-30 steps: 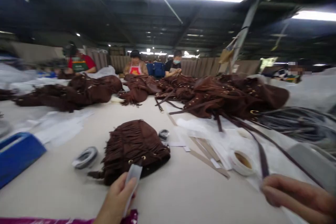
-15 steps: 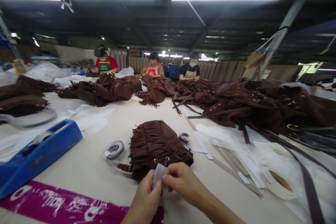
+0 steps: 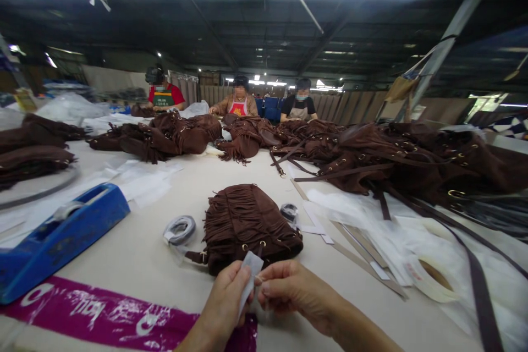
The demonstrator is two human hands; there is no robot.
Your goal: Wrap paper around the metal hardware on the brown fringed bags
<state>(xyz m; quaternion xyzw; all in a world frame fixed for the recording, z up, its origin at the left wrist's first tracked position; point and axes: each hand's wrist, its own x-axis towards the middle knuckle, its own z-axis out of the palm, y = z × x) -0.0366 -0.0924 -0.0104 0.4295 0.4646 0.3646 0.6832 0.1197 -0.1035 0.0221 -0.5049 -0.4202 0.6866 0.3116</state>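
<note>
Holding, head view: left hand (image 3: 231,289) at lower centre, grip clamped on a thin, pale-grey flat strip (image 3: 251,268).
Pinching: right hand (image 3: 295,292) just beside it, thumb and forefinger together; too small to tell what lies between.
Lying: dark-brown fringed soft bag with gold-coloured eyelets (image 3: 243,220), centre of the frame, on the pale flat surface (image 3: 154,261).
Flanking: grey ring-shaped roll (image 3: 180,230), left of the bag.
</note>
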